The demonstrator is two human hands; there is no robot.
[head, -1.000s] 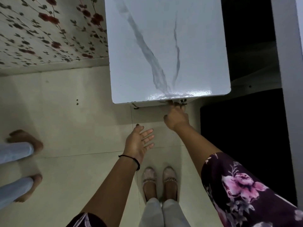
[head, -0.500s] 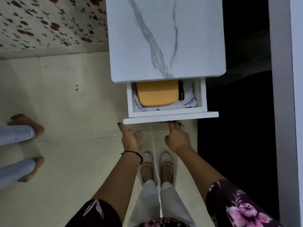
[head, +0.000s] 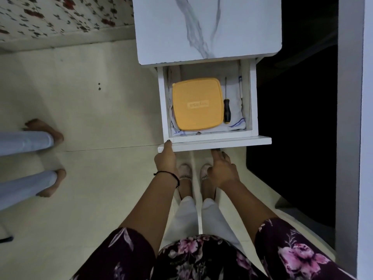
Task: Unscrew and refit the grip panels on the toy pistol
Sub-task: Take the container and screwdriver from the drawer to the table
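Note:
A white drawer stands pulled out from under a marble-look white cabinet top. Inside it, on a white cloth, lies a yellow lidded box. Beside the box, on its right, is a screwdriver with a black handle and a thin shaft pointing away from me. No toy pistol shows. My left hand grips the left corner of the drawer front, thumb on top. My right hand is below the front panel, its straight fingers touching the lower edge.
Another person's bare feet and pale trouser legs stand on the tiled floor at the left. My own feet are right below the drawer. A dark gap and a white upright panel lie to the right.
The drawer has slid much further out, showing the whole box and screwdriver. My left hand rose from hanging free and took the drawer front's left corner.

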